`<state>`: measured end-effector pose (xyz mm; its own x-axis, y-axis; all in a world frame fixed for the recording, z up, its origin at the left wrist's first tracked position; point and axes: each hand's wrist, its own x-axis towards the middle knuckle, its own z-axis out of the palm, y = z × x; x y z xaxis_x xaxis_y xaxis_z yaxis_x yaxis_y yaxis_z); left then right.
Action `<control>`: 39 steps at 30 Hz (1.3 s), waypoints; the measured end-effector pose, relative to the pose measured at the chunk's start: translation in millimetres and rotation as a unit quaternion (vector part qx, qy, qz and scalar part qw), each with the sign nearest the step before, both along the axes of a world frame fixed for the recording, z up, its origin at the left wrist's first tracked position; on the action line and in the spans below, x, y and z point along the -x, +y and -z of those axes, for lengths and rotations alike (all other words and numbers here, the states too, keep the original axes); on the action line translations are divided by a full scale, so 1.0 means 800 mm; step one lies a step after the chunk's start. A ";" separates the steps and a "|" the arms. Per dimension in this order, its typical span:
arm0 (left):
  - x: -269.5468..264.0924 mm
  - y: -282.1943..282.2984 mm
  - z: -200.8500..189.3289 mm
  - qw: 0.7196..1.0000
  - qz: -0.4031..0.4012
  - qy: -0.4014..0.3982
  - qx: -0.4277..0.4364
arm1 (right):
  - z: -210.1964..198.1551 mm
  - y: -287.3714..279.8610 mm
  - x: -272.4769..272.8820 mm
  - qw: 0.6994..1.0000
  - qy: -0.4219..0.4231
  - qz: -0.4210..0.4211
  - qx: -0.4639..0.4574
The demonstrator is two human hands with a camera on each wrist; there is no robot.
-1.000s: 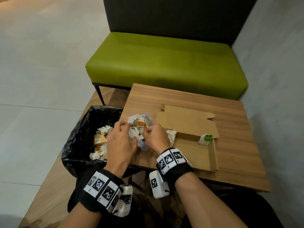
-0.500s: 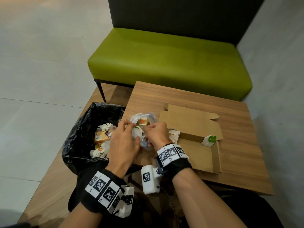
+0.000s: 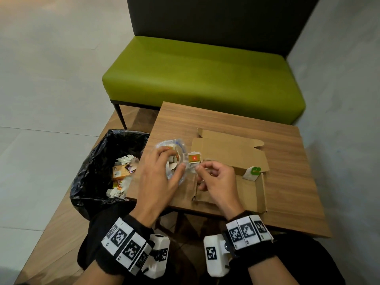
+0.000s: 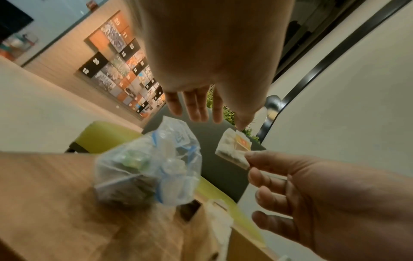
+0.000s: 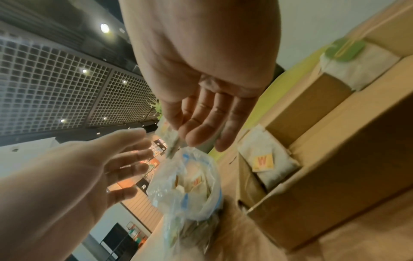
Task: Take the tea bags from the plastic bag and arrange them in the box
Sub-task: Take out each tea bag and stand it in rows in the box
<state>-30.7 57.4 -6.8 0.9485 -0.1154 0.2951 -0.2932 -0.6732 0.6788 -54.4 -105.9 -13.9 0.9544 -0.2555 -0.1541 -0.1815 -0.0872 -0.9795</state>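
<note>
A clear plastic bag (image 3: 174,145) with several tea bags in it lies on the wooden table (image 3: 287,145), left of the open cardboard box (image 3: 261,194). My left hand (image 3: 167,161) hovers over the bag with straight, spread fingers (image 4: 196,109). My right hand (image 3: 198,167) pinches a white tea bag with an orange tag (image 3: 194,158) between thumb and forefinger, lifted between the bag and the box. In the right wrist view, an orange-tagged tea bag (image 5: 263,164) and a green-tagged tea bag (image 5: 348,61) stand in the box.
A bin with a black liner (image 3: 98,161), holding wrappers and tissues, stands against the table's left edge. A green bench (image 3: 201,79) sits behind the table, and a grey wall (image 3: 339,120) runs along the right.
My right hand has drawn an orange-tagged tea bag out of the plastic bag and moved right, toward the box. My left hand has let go of the bag and spread its fingers.
</note>
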 end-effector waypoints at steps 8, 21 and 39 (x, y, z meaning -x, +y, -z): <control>0.004 -0.042 0.003 0.969 0.075 0.155 0.178 | -0.008 -0.043 0.025 0.998 -0.023 -0.062 0.012; 0.010 -0.058 0.019 0.951 0.137 0.222 0.168 | 0.008 -0.071 0.020 0.994 0.015 -0.101 0.036; 0.021 -0.064 0.044 0.969 0.084 0.194 -0.127 | 0.083 -0.062 -0.028 0.964 0.146 -0.020 0.222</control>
